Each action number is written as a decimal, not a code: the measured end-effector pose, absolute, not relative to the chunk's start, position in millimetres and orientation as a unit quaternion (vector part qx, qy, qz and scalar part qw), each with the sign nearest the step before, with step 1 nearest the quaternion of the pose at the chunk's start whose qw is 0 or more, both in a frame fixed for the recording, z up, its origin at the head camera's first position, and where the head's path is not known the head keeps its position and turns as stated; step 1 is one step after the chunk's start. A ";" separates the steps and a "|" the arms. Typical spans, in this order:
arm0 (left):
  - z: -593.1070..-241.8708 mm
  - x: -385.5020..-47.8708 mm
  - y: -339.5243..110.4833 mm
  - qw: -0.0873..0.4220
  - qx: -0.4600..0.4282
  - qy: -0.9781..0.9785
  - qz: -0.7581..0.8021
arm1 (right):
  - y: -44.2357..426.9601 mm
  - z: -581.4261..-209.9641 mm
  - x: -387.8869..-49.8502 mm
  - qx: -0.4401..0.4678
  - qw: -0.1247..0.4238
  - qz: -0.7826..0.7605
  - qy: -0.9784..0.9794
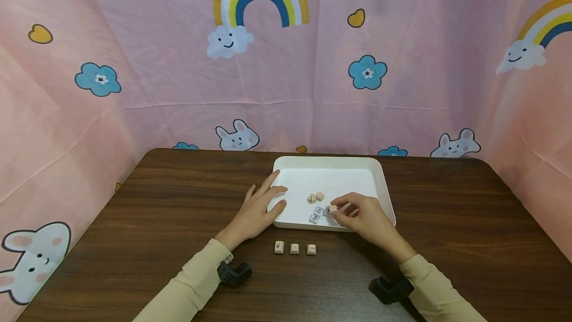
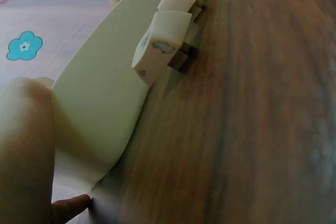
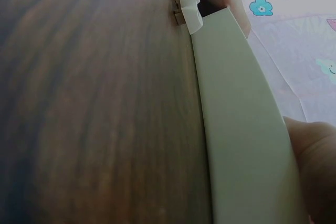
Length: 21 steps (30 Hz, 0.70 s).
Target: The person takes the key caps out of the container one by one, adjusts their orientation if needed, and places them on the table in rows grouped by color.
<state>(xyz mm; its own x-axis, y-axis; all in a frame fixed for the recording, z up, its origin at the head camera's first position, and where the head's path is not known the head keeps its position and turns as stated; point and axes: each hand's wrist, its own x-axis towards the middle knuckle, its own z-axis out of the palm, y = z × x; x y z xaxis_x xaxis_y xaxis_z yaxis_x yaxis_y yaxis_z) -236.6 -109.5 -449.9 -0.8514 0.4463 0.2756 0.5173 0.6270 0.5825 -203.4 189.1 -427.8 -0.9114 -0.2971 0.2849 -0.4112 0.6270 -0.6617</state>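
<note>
My left hand [image 1: 258,212] lies with fingers spread at the left rim of a white tray [image 1: 330,163]. Its thumb and fingertips touch that side. Inside the tray, my right hand [image 1: 364,215] pinches a small cream keycap [image 1: 333,208] between thumb and fingers. Close by in the tray lie small grey-white squares [image 1: 315,218] with dark markings, and a few cream pieces [image 1: 312,198] sit a little farther back. In front of the tray, three cream keycaps stand in a row: a left one [image 1: 279,247], a middle one [image 1: 294,249] and a right one [image 1: 311,249].
A dark wood-grain table [image 1: 447,202] carries everything. Behind and beside it hangs a pink cloth [image 1: 170,63] printed with rainbows, flowers and rabbits. The tray's front wall [image 3: 241,114] rises between the right wrist and the tray's contents.
</note>
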 end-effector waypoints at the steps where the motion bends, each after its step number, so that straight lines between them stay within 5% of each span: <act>1: -449.7 -236.5 -109.6 0.052 -0.267 -0.901 -0.339 | 189.1 -427.7 -203.4 0.197 0.075 0.385 -0.899; 13: -450.1 -237.3 -109.6 0.055 -0.268 -0.900 -0.339 | 190.1 -429.0 -204.4 0.205 0.096 0.383 -0.896; 21: -451.0 -237.1 -110.0 0.055 -0.270 -0.900 -0.339 | 195.3 -435.5 -203.7 0.316 0.258 0.408 -0.817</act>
<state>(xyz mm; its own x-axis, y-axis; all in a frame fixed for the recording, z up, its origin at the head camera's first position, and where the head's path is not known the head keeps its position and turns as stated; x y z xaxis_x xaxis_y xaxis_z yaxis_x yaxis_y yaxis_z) -237.1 -110.0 -451.0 -0.8486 0.4476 0.2821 0.5224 0.6247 0.5803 -203.7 195.3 -435.5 -0.6672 -0.3059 0.6792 -0.7269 0.4667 -0.5038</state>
